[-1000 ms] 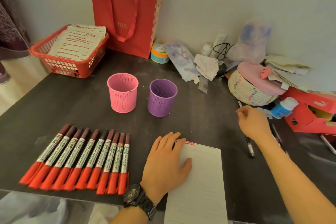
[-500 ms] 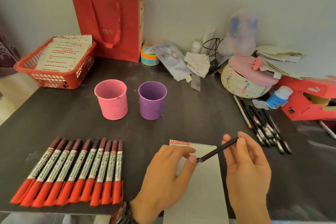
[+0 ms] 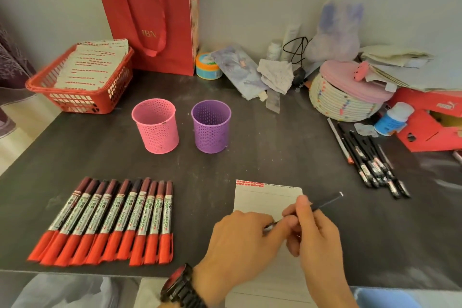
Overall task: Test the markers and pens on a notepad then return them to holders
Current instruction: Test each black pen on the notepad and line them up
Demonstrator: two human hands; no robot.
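You hold one black pen in both hands above the notepad. Your right hand has its fingers curled round the barrel, with thumb and forefinger pinching it. The far end of the pen points up and to the right, past the notepad's right edge. Your left hand is curled too, and its thumb and fingertips pinch the pen's near end. That end is mostly hidden between your fingers, so whether it carries a cap cannot be told.

The notepad lies flat at the near edge of the dark table, and your hands cover its lower part. A wristwatch sits on your left wrist. To your left a row of red-capped markers lies side by side, touching one another, with the red caps toward you. Behind them the pink holder and the purple holder stand upright, near each other but not touching.

At the right the loose pens lie in a bundle, well apart from the notepad and near a woven basket with a pink lid. At the back left a red basket holds papers, and a red paper bag stands just beside it against the wall
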